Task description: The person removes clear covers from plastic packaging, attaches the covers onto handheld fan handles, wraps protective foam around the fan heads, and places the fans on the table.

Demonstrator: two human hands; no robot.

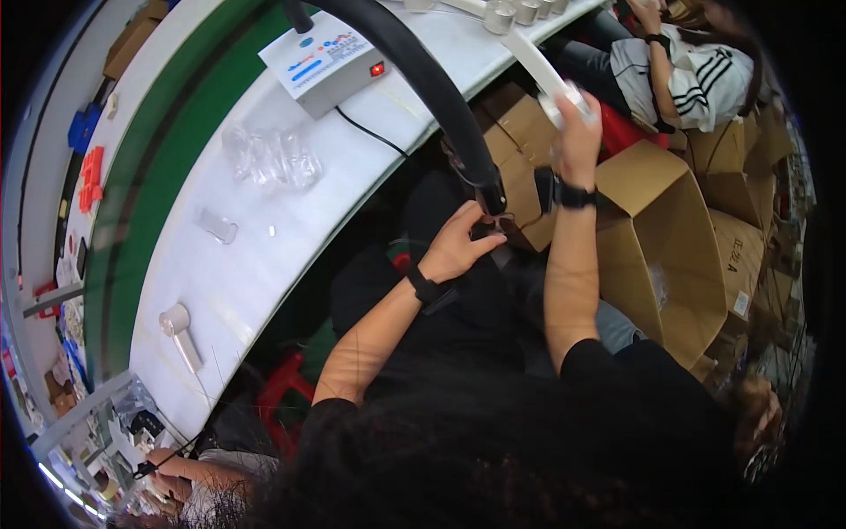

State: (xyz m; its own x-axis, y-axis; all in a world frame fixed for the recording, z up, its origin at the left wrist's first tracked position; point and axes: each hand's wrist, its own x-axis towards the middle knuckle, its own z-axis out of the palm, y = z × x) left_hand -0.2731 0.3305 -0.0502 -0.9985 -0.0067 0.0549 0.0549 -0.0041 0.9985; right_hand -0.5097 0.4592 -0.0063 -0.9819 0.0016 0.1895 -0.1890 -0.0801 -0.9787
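Observation:
My left hand (454,242) is below the end of a thick black hose (463,132). Its thumb and fingers curl around something small and partly hidden near the hose tip, which I cannot make out. Raised past the table edge, my right hand (578,132) is closed on a long white piece (536,66), blurred at the hand end. That piece reaches up toward several round silvery fan-like heads (499,16) at the table's far end. Both wrists wear black bands.
A white box with a lit red switch (377,69) sits on the white table (264,256). Clear plastic pieces (273,159) and a small handheld fan (179,331) lie there. Open cardboard boxes (665,238) stand at right. Other people sit at upper right and lower left.

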